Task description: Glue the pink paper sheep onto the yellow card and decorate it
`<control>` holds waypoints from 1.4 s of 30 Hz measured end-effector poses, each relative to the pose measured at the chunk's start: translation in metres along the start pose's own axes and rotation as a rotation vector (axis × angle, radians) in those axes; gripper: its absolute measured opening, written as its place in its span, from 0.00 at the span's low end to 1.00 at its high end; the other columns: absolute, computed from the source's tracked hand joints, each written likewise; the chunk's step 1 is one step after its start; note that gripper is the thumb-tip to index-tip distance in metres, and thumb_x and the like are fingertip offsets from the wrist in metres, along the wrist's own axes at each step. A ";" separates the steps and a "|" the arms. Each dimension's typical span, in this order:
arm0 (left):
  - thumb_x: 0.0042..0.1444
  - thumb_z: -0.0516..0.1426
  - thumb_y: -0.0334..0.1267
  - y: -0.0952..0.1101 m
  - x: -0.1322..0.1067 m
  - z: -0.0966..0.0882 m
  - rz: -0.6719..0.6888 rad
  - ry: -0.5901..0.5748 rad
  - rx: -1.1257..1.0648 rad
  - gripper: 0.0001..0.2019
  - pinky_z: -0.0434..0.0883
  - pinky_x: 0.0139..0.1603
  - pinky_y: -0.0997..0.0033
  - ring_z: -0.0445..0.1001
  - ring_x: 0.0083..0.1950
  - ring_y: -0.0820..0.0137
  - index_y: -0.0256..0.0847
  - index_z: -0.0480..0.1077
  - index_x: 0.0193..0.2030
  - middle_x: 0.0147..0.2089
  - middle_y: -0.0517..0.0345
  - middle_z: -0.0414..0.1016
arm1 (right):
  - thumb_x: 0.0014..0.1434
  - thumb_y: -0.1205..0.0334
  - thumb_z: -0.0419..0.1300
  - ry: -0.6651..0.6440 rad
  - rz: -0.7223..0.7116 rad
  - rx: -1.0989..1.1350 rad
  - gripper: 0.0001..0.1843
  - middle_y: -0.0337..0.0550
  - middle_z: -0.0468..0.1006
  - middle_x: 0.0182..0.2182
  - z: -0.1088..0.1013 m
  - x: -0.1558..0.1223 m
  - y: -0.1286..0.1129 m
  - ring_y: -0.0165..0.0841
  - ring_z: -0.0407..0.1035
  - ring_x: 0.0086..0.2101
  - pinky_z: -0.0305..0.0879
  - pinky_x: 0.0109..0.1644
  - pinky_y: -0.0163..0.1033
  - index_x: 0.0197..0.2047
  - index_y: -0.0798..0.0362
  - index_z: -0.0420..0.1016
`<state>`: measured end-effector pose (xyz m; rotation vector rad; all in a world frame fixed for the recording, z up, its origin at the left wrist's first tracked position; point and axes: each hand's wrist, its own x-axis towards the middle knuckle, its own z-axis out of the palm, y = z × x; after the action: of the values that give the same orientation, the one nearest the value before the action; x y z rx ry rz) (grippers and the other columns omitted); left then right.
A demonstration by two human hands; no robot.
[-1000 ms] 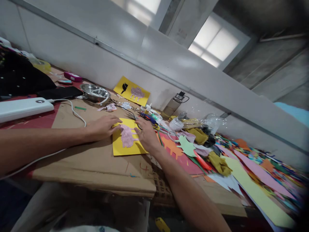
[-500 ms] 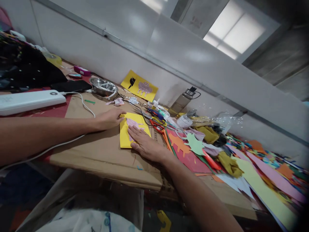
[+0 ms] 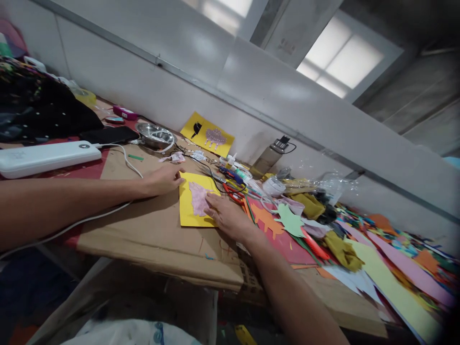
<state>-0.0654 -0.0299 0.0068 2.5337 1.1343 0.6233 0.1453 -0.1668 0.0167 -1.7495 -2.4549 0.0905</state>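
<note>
On the cardboard-covered table lies a yellow card (image 3: 187,216) with a pale pink fuzzy cut-out (image 3: 200,200) on its face. My left hand (image 3: 163,181) is closed at the card's upper left corner, thumb and fingers at the edge. My right hand (image 3: 228,215) rests on the card's right side, fingers stretched out, fingertips at the right edge of the pink cut-out. Part of the card is hidden under it. Behind, a second yellow card (image 3: 226,148) with a black shape and a beaded pink shape leans on the wall.
Scissors (image 3: 233,189) and craft tools lie right of the card, near a bottle (image 3: 269,155). Orange (image 3: 268,220) and green (image 3: 289,220) cut-outs lie on red sheets. A metal bowl (image 3: 156,135), a white power bank (image 3: 50,158) with its cable, and a phone (image 3: 111,134) are left.
My right hand has slid right across the card, uncovering most of the pink cut-out. My left hand stays at the corner. The whole view has shifted slightly.
</note>
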 end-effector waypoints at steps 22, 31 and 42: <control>0.55 0.52 0.43 -0.017 0.012 0.010 -0.133 -0.087 -0.686 0.19 0.71 0.45 0.67 0.76 0.43 0.68 0.34 0.66 0.50 0.48 0.45 0.77 | 0.67 0.46 0.43 -0.176 -0.353 0.212 0.35 0.52 0.46 0.70 0.006 0.020 -0.044 0.40 0.33 0.69 0.34 0.71 0.55 0.70 0.58 0.48; 0.57 0.50 0.44 -0.001 0.003 -0.008 0.032 -0.057 -0.186 0.19 0.67 0.46 0.68 0.74 0.46 0.63 0.34 0.72 0.48 0.47 0.48 0.77 | 0.62 0.33 0.31 0.081 -0.195 0.349 0.44 0.46 0.44 0.71 0.003 0.024 -0.007 0.36 0.32 0.69 0.33 0.72 0.49 0.72 0.52 0.43; 0.62 0.47 0.50 -0.001 -0.007 0.000 0.258 -0.268 0.210 0.26 0.56 0.62 0.58 0.62 0.61 0.57 0.37 0.66 0.60 0.61 0.43 0.66 | 0.67 0.47 0.44 0.079 -0.164 0.135 0.31 0.56 0.58 0.66 0.009 0.006 -0.009 0.41 0.50 0.66 0.47 0.69 0.54 0.67 0.56 0.57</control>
<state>-0.0703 -0.0340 0.0045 2.8623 0.8249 0.2181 0.1338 -0.1634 0.0092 -1.4642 -2.4620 0.1644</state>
